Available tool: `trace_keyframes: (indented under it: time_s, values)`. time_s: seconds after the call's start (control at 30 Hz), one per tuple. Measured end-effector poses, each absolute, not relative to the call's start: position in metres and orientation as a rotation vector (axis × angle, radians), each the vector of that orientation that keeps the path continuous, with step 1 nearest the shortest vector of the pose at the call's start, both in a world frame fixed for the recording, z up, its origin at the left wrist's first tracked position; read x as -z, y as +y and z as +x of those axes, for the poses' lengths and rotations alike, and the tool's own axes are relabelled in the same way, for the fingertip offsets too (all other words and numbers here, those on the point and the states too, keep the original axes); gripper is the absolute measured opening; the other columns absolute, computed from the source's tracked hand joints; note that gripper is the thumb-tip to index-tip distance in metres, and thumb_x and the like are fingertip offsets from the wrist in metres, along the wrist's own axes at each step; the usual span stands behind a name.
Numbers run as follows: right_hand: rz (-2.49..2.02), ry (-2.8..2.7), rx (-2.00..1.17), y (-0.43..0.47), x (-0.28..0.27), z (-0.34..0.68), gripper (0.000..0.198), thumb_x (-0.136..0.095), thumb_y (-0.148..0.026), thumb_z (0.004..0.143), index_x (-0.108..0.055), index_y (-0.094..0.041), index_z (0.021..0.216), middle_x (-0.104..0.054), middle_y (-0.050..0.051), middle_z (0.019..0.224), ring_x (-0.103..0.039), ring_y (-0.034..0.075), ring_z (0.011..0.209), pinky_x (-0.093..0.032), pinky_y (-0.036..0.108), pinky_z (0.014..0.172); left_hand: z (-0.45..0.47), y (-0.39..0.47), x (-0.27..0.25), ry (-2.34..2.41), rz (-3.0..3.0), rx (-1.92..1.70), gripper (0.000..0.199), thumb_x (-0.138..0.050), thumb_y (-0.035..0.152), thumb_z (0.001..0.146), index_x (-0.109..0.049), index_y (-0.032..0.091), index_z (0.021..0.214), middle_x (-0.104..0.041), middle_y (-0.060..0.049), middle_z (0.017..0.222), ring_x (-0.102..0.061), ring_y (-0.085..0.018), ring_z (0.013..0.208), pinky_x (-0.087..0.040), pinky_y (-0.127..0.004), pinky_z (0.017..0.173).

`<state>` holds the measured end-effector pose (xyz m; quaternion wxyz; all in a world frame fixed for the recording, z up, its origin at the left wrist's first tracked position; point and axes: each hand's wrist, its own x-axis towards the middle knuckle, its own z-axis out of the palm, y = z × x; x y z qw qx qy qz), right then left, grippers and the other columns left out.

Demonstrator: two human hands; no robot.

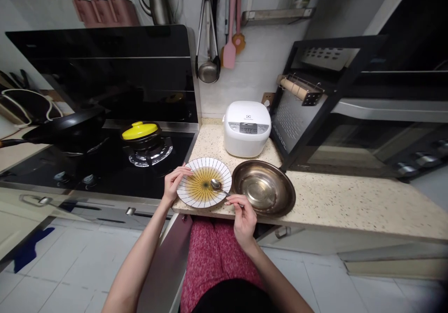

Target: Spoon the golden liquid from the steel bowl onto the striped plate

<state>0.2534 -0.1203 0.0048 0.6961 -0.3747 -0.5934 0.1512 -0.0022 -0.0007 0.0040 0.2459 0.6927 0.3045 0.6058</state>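
A white plate [196, 177] with black radial lines and a yellow centre sits at the front edge of the speckled counter [332, 201]. My left hand [174, 182] grips the plate's left rim. My right hand [244, 217] holds the handle of a metal spoon [216, 185], whose bowl rests inside the plate. Touching the plate on its right lies an empty round steel pan [264, 188].
A white rice cooker [247, 128] stands behind the plate. On the black stove [105, 173] to the left are a yellow-lidded pot [140, 133] and a black pan [66, 126]. A black rack [315, 93] stands at right. Utensils [210, 37] hang on the wall.
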Motion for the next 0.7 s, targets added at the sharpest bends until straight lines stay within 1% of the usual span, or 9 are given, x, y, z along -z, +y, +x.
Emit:
trace_keyframes:
  time_s: [0.2,0.47,0.7]
  values:
    - [-0.829,-1.261,-0.324,-0.122,-0.009,0.258,0.022,-0.049,-0.013,0.104,-0.067,-0.022,0.093,-0.073,0.002,0.087,-0.071,0.016,0.086,-0.059,0.03,0.08,-0.003,-0.001,-0.003,0.827,1.891,-1.651,0.032,-0.057,0.032,0.099,-0.084,0.02,0.087,-0.082,-0.009,0.091,-0.072,-0.028,0.1,-0.048,-0.052,0.112]
    - [-0.825,-1.213,-0.267,-0.128,-0.019,0.277,0.021,-0.05,-0.014,0.104,-0.067,-0.022,0.095,-0.074,0.003,0.089,-0.071,0.017,0.087,-0.058,0.033,0.08,-0.005,0.001,-0.001,0.807,1.92,-1.648,0.032,-0.056,0.032,0.1,-0.084,0.02,0.09,-0.082,-0.009,0.092,-0.073,-0.028,0.101,-0.047,-0.053,0.114]
    - [-0.867,-1.161,-0.137,-0.129,-0.026,0.303,0.02,-0.052,-0.013,0.103,-0.067,-0.022,0.093,-0.073,0.002,0.087,-0.071,0.017,0.086,-0.058,0.033,0.08,-0.003,0.0,-0.003,0.835,1.899,-1.647,0.034,-0.056,0.034,0.1,-0.084,0.02,0.087,-0.082,-0.009,0.091,-0.072,-0.029,0.1,-0.048,-0.053,0.111]
